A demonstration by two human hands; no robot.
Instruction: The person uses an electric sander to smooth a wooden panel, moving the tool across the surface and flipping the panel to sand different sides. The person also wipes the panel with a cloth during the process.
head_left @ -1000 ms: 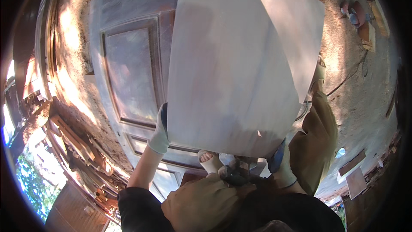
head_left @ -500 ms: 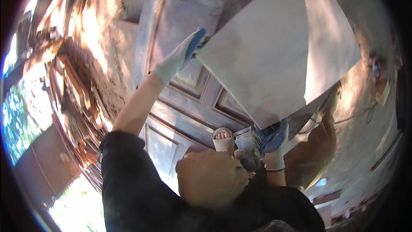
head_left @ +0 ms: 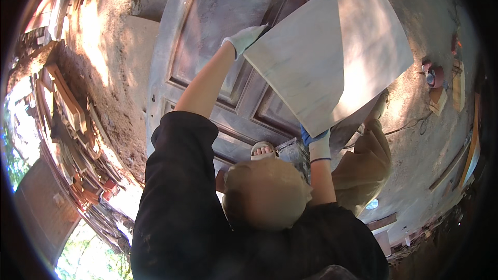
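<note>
A large pale flat board (head_left: 301, 57) is tilted above a weathered panelled wooden door (head_left: 218, 26). My left hand (head_left: 247, 39), in a white glove with a blue palm, is at the board's left corner. Its fingers curl in at the upper-left edge and are partly hidden. At the near corner, my right hand (head_left: 317, 142), gloved alike, grips the board from below; most of its fingers are out of sight underneath. Bright sunlight covers the board's right part.
My tan-trousered knee (head_left: 267, 194) and sandalled foot (head_left: 262, 150) are close below the board. Wood offcuts (head_left: 70, 119) are piled at the left. On the ground at the right sit a reddish power tool (head_left: 433, 77), wood blocks (head_left: 438, 101) and a cord (head_left: 410, 124).
The left hand has turned from showing its blue palm to showing its white back, and now meets the board's upper-left edge. The board appears shifted slightly left and the view has moved too.
</note>
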